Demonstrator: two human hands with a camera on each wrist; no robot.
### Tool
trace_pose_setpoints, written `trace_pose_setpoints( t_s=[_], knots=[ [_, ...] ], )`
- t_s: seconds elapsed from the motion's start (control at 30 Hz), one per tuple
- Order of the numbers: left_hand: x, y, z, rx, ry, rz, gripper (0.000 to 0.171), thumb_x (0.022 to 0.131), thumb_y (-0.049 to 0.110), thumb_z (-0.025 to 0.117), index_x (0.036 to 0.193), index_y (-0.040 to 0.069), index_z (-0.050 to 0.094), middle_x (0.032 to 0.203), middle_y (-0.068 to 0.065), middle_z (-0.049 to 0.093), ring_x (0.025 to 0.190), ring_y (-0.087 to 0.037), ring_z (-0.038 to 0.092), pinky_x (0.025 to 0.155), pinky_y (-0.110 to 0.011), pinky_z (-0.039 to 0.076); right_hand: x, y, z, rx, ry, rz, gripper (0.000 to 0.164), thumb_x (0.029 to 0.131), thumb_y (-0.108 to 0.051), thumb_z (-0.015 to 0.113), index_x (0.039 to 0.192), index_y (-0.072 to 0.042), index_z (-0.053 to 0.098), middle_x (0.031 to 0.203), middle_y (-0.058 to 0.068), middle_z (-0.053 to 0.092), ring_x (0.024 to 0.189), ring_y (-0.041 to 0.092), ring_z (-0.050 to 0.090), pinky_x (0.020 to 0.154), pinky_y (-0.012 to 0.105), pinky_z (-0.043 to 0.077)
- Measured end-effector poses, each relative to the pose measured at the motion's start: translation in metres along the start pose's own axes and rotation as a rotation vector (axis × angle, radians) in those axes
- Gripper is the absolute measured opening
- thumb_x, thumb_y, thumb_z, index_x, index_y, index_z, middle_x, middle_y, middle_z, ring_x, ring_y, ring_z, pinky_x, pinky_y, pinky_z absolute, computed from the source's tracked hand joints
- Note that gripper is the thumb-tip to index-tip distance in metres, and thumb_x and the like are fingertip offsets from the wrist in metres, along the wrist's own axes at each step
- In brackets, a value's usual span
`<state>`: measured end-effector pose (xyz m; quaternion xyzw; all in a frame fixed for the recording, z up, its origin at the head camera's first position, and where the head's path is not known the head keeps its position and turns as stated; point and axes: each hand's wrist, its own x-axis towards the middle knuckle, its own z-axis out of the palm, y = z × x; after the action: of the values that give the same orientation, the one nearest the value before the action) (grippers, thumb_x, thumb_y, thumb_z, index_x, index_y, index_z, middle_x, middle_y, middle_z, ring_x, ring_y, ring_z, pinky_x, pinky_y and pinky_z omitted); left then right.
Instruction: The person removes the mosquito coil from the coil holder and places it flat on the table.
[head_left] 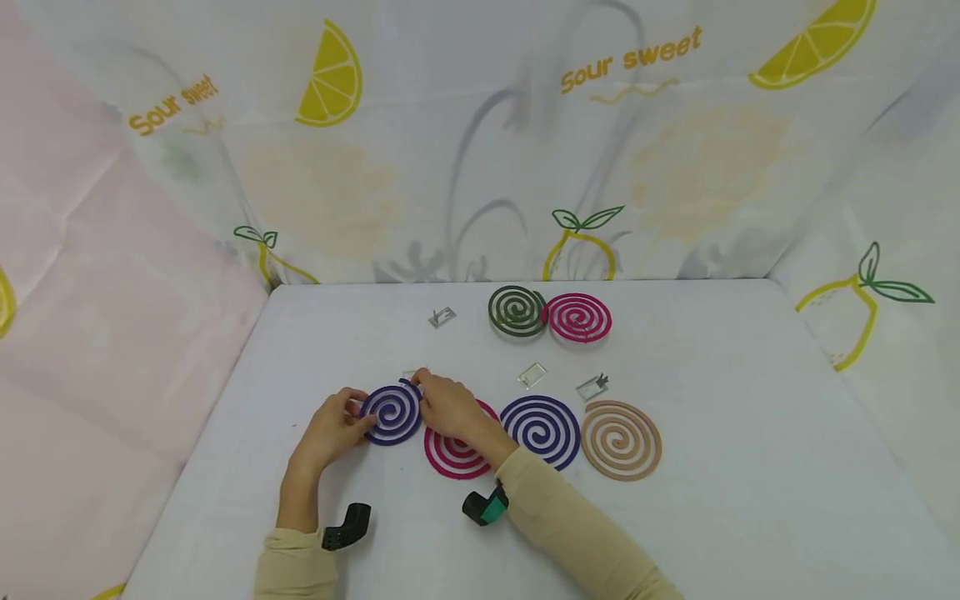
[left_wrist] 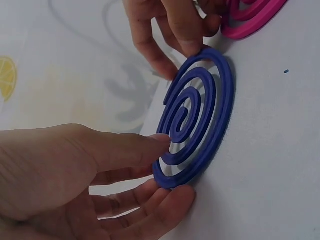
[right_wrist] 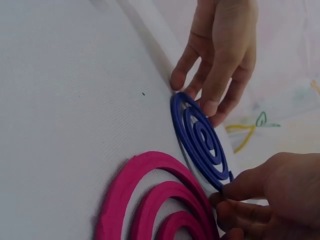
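Now left hand (head_left: 331, 427) and right hand (head_left: 452, 408) pinch blue coil's (left_wrist: 198, 105) edges near pink coil (right_wrist: 150, 204).

Place: cloth-walled booth (head_left: 840, 200), room type unclear
Lemon-print cloth (head_left: 450, 183): behind the gripping left hand (head_left: 330, 429)
White tabletop (head_left: 750, 375): beneath it
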<state>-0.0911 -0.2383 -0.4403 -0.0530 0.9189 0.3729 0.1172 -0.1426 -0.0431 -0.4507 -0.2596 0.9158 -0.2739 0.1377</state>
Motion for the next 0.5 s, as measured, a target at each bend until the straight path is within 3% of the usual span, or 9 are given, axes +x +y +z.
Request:
trace_pose_setpoints(
  t_s=[0.2,0.5],
  knots=[
    [-0.0024,0.0043,0.0022,-0.016,-0.011,0.007,0.043,0.088,0.008,0.062,0.126,-0.004,0.046,0.097,-0.018,0.049,0.073,-0.018,0.058,0.061,-0.027,0.052,0.0026,-0.0012,-0.0013,-0.108,-0.012,0.033,0.033,0.094,-0.014,0.052,0.128,-0.016,0.049,0.113,0.004,0.065,0.076,0.013,0.055,0.064,0.028,0.047],
    [-0.0054,0.0011,0.0022,0.046,-0.033,-0.007,0.039,0.089,0.013,0.062,0.123,-0.002,0.05,0.097,-0.017,0.05,0.068,-0.016,0.057,0.059,-0.026,0.046,0.0013,-0.001,0.0015,-0.131,-0.033,0.005,0.031,0.094,-0.013,0.052,0.124,-0.017,0.053,0.117,0.004,0.061,0.084,0.016,0.058,0.071,0.032,0.049]
  ],
)
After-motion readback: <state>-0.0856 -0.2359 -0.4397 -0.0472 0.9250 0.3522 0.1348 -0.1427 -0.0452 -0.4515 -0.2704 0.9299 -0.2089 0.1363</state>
